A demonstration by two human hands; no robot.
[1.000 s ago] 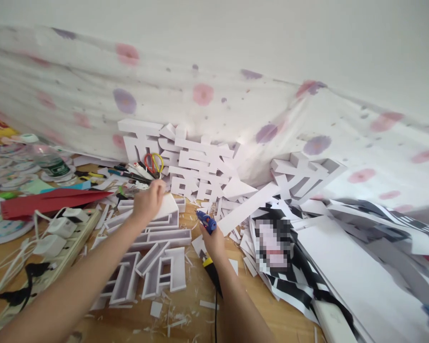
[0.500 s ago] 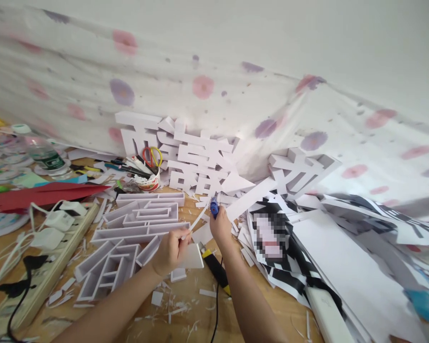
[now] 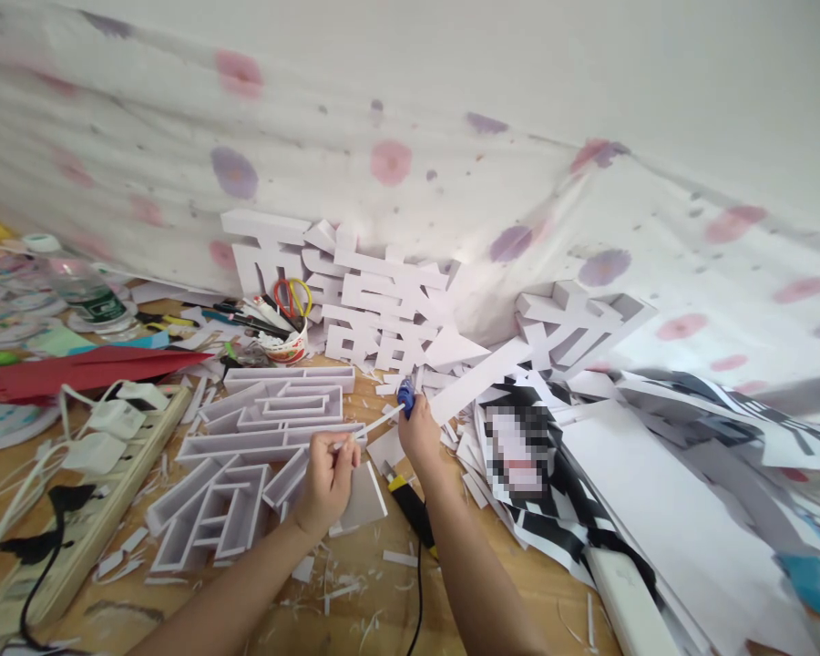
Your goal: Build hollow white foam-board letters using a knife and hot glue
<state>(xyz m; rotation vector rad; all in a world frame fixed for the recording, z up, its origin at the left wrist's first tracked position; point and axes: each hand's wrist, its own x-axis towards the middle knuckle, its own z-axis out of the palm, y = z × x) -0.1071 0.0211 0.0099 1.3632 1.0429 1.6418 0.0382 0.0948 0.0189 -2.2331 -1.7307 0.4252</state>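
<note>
Short of the desk's [image 3: 539, 592] far edge, left hand [image 3: 328, 481] pinches slim white strip [image 3: 384, 423]; right hand [image 3: 420, 434] grips blue, seemingly plastic tool [image 3: 405, 396].

Soft diffuse lt, w/ edge distort.

can read no word, number or brand for certain. can see writing-like shapes, though: built as thick strokes in the white block characters [image 3: 373, 284] before the floral sheet [image 3: 301, 146], too crowded and overlapping to name; built likewise in the single block character [image 3: 564, 321] farther right, turned aslant; laid flat on the counter [image 3: 478, 610] as hollow white forms [image 3: 246, 447], unclear as signs. can make out pale print on the bottle's green label [image 3: 99, 308], too small to read; red print on the white cup [image 3: 290, 350], equally illegible; bold black strokes across the printed sheets [image 3: 748, 421] at right, broken by folds.
</note>
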